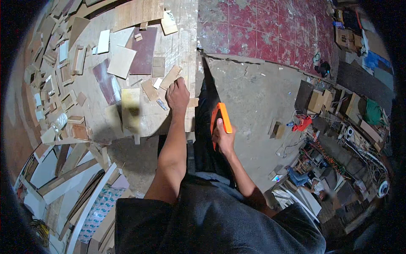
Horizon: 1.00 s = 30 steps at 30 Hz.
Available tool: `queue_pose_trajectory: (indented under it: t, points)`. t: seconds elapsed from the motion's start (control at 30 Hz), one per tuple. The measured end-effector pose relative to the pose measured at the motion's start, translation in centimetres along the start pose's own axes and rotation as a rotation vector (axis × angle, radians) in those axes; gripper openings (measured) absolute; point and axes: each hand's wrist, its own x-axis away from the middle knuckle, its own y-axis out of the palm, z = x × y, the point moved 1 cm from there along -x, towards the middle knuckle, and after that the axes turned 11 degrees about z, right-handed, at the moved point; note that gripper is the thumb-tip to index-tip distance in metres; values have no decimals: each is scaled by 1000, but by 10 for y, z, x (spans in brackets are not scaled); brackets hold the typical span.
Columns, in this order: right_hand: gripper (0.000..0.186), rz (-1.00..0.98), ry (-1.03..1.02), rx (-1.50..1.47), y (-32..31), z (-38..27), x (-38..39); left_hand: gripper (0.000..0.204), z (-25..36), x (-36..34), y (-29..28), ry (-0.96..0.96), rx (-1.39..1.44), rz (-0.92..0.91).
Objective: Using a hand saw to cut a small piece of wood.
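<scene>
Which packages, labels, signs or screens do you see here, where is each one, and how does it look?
Brown cardboard boxes: on the floor at right, squarish, plain tan.
More brown cardboard boxes: upper right by the wall, tan with dark markings.
No sign or screen can be made out.

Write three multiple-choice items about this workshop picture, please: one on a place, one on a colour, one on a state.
1. Where is the left hand?
A. on the worktable among wood offcuts
B. on the red floor
C. in a pocket

2. What colour is the tool in the right hand?
A. blue
B. orange
C. green

3. How is the right hand?
A. open and empty
B. flat on the table
C. closed around the tool

Answers: 1 A, the hand rests at the table's edge beside a small wood piece; 2 B, its body is bright orange; 3 C, the fingers wrap around it beside the person's leg.
</scene>
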Motion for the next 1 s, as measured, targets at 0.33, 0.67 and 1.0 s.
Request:
queue_pose_trajectory:
  t: [0.33,0.67,1.0]
  points:
    - [44,-153,74,-31,13,-1,-7,12,-2,2,4,-6,25,18]
    - [43,-184,138,-11,34,-22,-16,9,2,-3,4,38,-33,80]
    - [43,-104,99,19,-1,6,35,10,-2,3,1,8,-31,72]
